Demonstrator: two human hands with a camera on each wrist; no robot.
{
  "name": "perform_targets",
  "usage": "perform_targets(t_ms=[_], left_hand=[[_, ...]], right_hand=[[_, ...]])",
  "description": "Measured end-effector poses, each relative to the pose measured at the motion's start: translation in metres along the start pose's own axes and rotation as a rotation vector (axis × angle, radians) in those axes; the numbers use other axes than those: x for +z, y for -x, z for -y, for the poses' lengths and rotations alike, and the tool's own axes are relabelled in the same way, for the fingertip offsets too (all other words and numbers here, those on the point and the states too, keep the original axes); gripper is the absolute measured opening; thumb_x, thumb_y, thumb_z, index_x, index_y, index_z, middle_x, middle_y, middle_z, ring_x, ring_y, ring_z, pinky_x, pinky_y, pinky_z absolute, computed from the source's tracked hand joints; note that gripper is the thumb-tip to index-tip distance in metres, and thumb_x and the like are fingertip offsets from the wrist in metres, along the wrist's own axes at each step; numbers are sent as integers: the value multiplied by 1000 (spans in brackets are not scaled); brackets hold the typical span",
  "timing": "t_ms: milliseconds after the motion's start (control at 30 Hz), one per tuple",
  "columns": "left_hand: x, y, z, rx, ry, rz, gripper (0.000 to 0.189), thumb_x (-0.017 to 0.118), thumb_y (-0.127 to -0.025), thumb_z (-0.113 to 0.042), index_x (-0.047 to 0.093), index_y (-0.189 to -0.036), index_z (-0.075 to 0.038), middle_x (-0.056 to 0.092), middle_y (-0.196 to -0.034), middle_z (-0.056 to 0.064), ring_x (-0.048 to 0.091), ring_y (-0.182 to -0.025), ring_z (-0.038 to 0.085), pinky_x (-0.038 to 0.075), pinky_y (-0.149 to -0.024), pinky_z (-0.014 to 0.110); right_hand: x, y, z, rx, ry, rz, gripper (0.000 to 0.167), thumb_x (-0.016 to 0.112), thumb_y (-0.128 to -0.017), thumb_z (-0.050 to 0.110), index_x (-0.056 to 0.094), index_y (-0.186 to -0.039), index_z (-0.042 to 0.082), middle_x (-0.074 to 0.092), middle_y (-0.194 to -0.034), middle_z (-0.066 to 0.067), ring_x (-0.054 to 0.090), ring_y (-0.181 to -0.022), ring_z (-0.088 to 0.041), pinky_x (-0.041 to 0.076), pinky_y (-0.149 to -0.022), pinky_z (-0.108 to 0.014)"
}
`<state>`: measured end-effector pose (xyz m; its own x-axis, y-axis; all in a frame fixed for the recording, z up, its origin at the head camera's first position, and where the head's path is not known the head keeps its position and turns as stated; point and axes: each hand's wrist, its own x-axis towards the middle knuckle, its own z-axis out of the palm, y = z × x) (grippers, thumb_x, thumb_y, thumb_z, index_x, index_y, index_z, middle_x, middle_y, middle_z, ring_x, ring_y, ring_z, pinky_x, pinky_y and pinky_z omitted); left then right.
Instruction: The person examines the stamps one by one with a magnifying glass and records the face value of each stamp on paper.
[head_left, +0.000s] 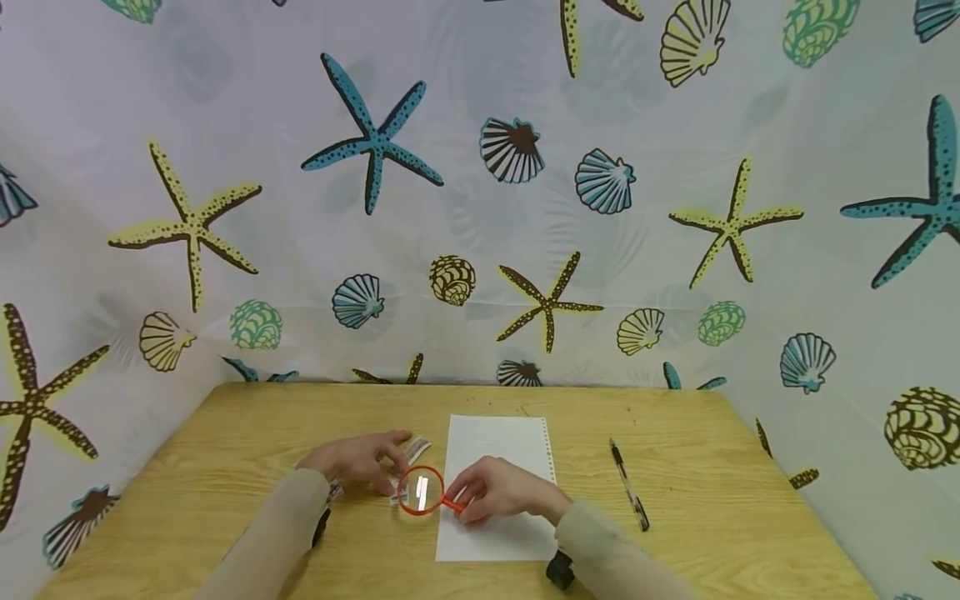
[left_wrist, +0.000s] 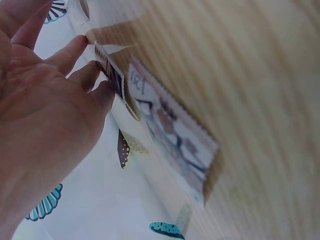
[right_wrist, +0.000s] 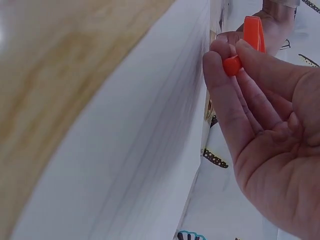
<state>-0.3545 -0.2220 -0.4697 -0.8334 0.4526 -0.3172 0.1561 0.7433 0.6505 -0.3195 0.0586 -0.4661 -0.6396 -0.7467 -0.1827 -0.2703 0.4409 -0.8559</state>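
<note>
A: Clock face laid on the table (head_left: 637, 417), 12 at the far edge. At the right hand (head_left: 501, 490): fingers how far open, and on what?

B: Narrowed at the tips. Pinched between thumb and fingertips: the red handle (head_left: 454, 505) of a magnifying glass (head_left: 423, 492), lens toward 9 o'clock. Beneath: a sheet of lined paper (head_left: 487, 542); contact with it impossible to tell.

A: And at the left hand (head_left: 358, 458)?

B: Loosely bent and spread; gap between thumb and forefinger impossible to tell. Close by: a far stamp (head_left: 417, 451) at 3 o'clock, a near stamp (head_left: 395, 501) between 4 and 5, overlapped by the lens rim in the head view. From the left wrist: a dark stamp (left_wrist: 111, 75), tilted, against or just beside two fingertips; between 4 and 5 o'clock of it as pictured, a flower-printed stamp (left_wrist: 172, 137).

A: Edges and room?

B: Along the paper's 3 o'clock margin, punched holes; beyond, a strip of wood, then a pen (head_left: 628, 485) lying from 11 to 5 o'clock. Between the hands, a narrow gap, bridged by the lens. From the left hand toward 9 and 12, broad wood, bounded by patterned cloth (head_left: 480, 225).
</note>
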Motion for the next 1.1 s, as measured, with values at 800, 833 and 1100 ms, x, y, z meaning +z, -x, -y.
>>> perform_targets(t_ms=[800,833,1100], left_hand=[[0,0,3,29,-1,13,28,76,-74,0,75,-91,-22,20,-163,14,10,-149,45,11,-116,65],[0,0,3,28,-1,15,28,76,-74,0,75,-91,-22,20,-163,14,10,-149,45,11,-116,65],[-1,0,3,22,-1,10,28,76,-74,0,75,-92,-22,19,-163,12,9,-149,45,10,-116,65]], right_hand=[[8,-3,9,-6,6,26,26,71,-83,-5,72,-108,2,74,-85,-8,66,-68,-8,56,-61,-23],[8,-3,9,-8,4,29,25,71,-83,-5,72,-108,2,74,-85,-8,67,-68,-8,56,-62,-23],[6,0,10,-35,5,41,26,71,-84,-5,72,-110,0,75,-85,-7,68,-70,-8,57,-62,-24]])
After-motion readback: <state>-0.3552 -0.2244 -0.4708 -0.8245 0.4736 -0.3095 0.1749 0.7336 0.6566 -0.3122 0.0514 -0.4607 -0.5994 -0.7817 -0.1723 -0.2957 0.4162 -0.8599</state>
